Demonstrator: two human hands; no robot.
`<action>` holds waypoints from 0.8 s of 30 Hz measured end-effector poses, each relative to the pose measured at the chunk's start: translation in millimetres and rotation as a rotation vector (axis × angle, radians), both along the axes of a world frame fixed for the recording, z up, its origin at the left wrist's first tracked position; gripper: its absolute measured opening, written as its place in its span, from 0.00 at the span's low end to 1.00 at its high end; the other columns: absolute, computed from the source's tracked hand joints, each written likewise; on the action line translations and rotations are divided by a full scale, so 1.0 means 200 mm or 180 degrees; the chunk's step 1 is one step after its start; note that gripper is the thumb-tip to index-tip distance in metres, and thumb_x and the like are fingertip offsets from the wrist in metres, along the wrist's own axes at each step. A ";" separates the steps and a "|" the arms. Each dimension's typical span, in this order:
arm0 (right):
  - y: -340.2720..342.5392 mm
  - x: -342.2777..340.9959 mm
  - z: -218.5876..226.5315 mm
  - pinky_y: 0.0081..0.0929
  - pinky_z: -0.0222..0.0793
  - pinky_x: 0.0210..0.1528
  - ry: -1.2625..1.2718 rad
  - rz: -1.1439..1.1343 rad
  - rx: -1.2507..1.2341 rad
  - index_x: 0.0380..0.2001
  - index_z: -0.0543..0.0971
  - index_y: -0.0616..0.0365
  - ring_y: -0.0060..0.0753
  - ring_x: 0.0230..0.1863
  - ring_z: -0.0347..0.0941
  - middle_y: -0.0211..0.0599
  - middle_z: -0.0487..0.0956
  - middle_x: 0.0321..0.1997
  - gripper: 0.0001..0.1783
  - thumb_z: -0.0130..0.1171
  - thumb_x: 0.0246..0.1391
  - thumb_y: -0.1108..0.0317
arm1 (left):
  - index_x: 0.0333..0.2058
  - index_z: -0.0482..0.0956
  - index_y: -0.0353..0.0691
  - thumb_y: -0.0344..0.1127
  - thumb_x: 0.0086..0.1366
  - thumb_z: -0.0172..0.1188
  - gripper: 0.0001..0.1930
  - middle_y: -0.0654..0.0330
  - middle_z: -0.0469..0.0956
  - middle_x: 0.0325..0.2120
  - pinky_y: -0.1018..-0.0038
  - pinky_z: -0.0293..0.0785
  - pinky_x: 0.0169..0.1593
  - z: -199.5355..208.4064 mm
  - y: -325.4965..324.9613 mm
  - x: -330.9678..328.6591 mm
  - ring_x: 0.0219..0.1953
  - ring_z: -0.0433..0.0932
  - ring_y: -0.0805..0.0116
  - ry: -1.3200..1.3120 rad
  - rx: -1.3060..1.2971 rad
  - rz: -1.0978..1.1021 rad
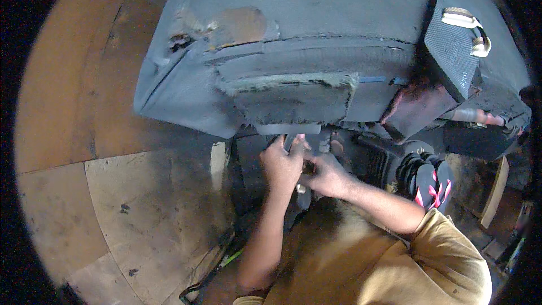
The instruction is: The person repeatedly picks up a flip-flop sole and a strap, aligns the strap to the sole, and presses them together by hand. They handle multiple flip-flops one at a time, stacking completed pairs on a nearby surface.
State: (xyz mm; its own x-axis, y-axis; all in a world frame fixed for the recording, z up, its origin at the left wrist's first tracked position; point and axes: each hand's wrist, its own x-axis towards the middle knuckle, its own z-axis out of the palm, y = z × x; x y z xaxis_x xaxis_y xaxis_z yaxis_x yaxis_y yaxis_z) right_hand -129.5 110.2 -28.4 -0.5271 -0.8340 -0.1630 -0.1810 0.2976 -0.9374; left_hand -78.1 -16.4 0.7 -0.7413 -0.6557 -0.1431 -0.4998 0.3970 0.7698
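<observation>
Both of my hands meet just below the near edge of a grey, worn worktop (322, 17). My left hand (282, 161) is closed around something dark and narrow, mostly covered by the fingers. Close against it on the right, my right hand (327, 174) is closed too, its fingers curled toward the left hand. What the right fingers grip is hidden and too small to name. A frayed cloth-like patch (293, 101) on the worktop's front lies right above the hands.
On the worktop's right lie a textured black sheet (449, 45), a whitish strap (460, 17) and a dark reddish block-like piece (420, 107). Below them stands a bunch of black flip-flops (432, 183) with pink straps. Worn brown boards (152, 209) cover the floor at left.
</observation>
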 end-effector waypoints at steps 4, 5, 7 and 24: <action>0.02 0.04 0.06 0.44 0.61 0.68 0.1111 0.0308 0.0233 0.62 0.65 0.63 0.67 0.72 0.48 0.67 0.47 0.73 0.35 0.62 0.50 0.71 | 0.42 0.81 0.33 0.44 0.66 0.62 0.18 0.51 0.83 0.30 0.66 0.76 0.39 0.06 0.05 0.09 0.32 0.84 0.56 0.0563 0.1007 0.0490; 0.02 0.07 0.07 0.45 0.63 0.67 0.1360 0.0415 0.0385 0.64 0.64 0.61 0.69 0.73 0.44 0.64 0.41 0.75 0.35 0.61 0.53 0.69 | 0.44 0.81 0.33 0.43 0.65 0.63 0.18 0.52 0.83 0.31 0.67 0.76 0.41 0.07 0.07 0.12 0.33 0.84 0.59 0.0826 0.0858 0.0476; 0.02 0.11 0.09 0.47 0.63 0.67 0.1486 0.0310 0.0043 0.64 0.64 0.62 0.70 0.73 0.41 0.65 0.39 0.75 0.35 0.60 0.52 0.71 | 0.47 0.80 0.33 0.41 0.65 0.64 0.18 0.53 0.83 0.33 0.69 0.77 0.43 0.10 0.08 0.17 0.36 0.83 0.64 0.1053 0.0619 0.0598; 0.01 -0.02 0.06 0.50 0.63 0.63 0.1157 0.0223 0.0792 0.55 0.71 0.62 0.67 0.64 0.62 0.66 0.65 0.63 0.28 0.61 0.49 0.69 | 0.47 0.79 0.30 0.37 0.64 0.64 0.18 0.46 0.84 0.36 0.68 0.76 0.43 -0.11 0.07 0.05 0.38 0.84 0.61 0.0720 0.1440 0.0686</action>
State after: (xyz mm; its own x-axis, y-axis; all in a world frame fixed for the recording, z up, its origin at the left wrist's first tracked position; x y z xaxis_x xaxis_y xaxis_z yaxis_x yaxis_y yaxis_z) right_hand -133.2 111.6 -16.3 -0.5310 -0.8285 -0.1779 -0.5133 0.4814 -0.7105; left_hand -68.5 -1.5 -21.8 -0.6419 -0.7062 -0.2988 -0.3355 -0.0916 0.9376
